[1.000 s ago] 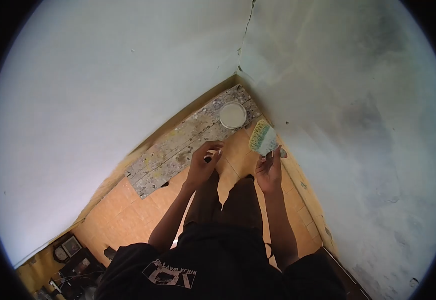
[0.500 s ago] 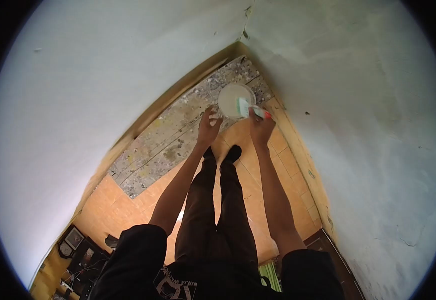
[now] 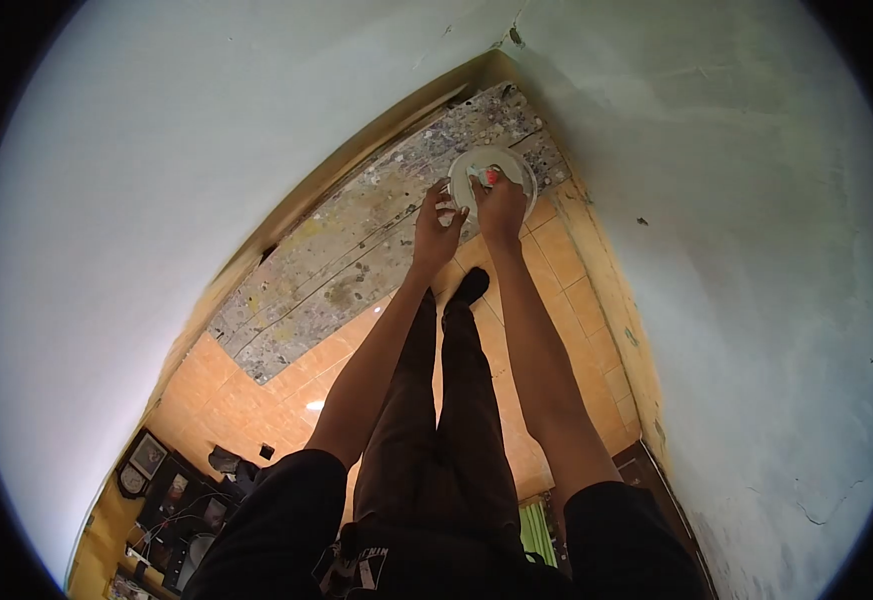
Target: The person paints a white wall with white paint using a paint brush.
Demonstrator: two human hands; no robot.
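A round tub (image 3: 528, 198) of whitish paint stands near the far end of a paint-spattered board. My right hand (image 3: 500, 212) is closed around a paintbrush (image 3: 493, 177), its red handle end showing over the tub. The bristles are mostly hidden by the hand and the angle. At the tub's near-left rim is my left hand (image 3: 439, 228), its fingers curved and apart, with the fingertips right at the edge.
The spattered board (image 3: 332, 260) runs along the left wall (image 3: 137, 220). The right wall (image 3: 737, 260) meets it in a corner behind the tub. Orange floor tiles (image 3: 557, 270) lie around my feet. Electronics and cables (image 3: 172, 510) sit at lower left.
My right hand has carried the paintbrush inward from the tub's right side to over its middle. My left hand has moved up along the tub's left rim. The view has shifted slightly.
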